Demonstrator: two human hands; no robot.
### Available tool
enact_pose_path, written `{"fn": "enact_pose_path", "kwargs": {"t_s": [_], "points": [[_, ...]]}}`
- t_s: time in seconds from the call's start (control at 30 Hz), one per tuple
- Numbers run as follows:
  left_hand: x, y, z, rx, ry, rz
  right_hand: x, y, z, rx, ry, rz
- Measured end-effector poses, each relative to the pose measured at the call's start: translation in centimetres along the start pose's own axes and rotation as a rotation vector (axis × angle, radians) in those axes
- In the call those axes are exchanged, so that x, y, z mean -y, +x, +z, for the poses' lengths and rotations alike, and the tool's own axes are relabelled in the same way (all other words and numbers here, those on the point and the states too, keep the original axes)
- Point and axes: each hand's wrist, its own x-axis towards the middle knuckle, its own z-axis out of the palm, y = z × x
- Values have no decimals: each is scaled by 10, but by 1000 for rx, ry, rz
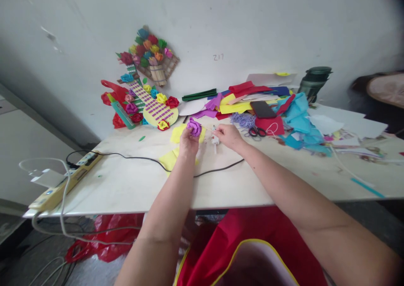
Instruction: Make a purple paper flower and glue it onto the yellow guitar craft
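Nearest my view, a red apron (252, 231) with yellow edging filled the lap below the counter (126, 193). A black cable (139, 157) ran over the counter from a power strip (74, 177) and passed under both forearms; I judged that a sleeve-less arm sweeping low could snag it and tug whatever hung on its far end, which I couldn't trace.

Beyond it lay yellow paper (168, 160), and just above that the left hand (189, 142) had its fingers closed around the base of a purple paper flower (195, 127). The right hand (227, 135), a little apart from the left, pinched a thin pale stick (207, 128) that pointed at the bloom. Too tight a squeeze from the left could crush the petals, I reckoned, and a sideways push on something so thin could bend it or tear the paper. A small white object (215, 140) sat right by the right fingers; I couldn't tell what it was, but a careless drop of the wrist might knock it.

Farther back, scissors (257, 132) lay near a dark phone (263, 109), and a flower-trimmed guitar shape (160, 109) leaned toward the wall (214, 33).
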Motion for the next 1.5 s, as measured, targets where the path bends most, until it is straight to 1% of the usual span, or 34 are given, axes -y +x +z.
{"fn": "enact_pose_path", "kwargs": {"t_s": [0.07, 0.13, 0.23, 0.3, 0.37, 0.43, 0.57, 0.63, 0.73, 0.8, 0.9, 1.13, 1.2, 1.4, 1.5], "points": [[1, 0, 0, -2, 17, 22, 2, -1, -1, -12, -52, -6], [2, -1, -1, 16, 29, 23, 1, -1, -1, -17, -58, -14], [3, -2, -1, 29, 23, -2, -3, 1, 1, 20, 38, -26], [3, -3, 0, 17, 5, -29, -5, 2, 2, 58, 128, -32], [2, -4, 1, 2, -13, -50, -5, 2, 2, 74, 164, -24], [0, -5, 2, -12, -16, -60, -3, 2, 1, 68, 116, -2], [-1, -4, 2, -20, 6, -23, 2, -1, 0, 7, -123, 27], [1, -3, 1, -1, 15, -1, 3, -3, 0, -33, -222, 10], [5, -1, -2, 50, 17, 2, 2, -4, 1, -77, -299, -22], [6, 0, -3, 68, 8, -4, 1, -4, 2, -99, -309, -24], [7, 0, -3, 59, -2, -20, 0, -3, 4, -115, -291, -24], [8, -1, -3, 76, 13, -36, -3, -1, 4, -18, -209, -78], [8, 0, -4, 69, 19, -44, -3, -1, 3, -31, -228, -74], [10, 0, -3, 62, 55, -45, 2, -4, 0, -138, -310, -46], [9, -2, -2, 64, 64, -37, 2, -4, 0, -130, -318, -57]]}}
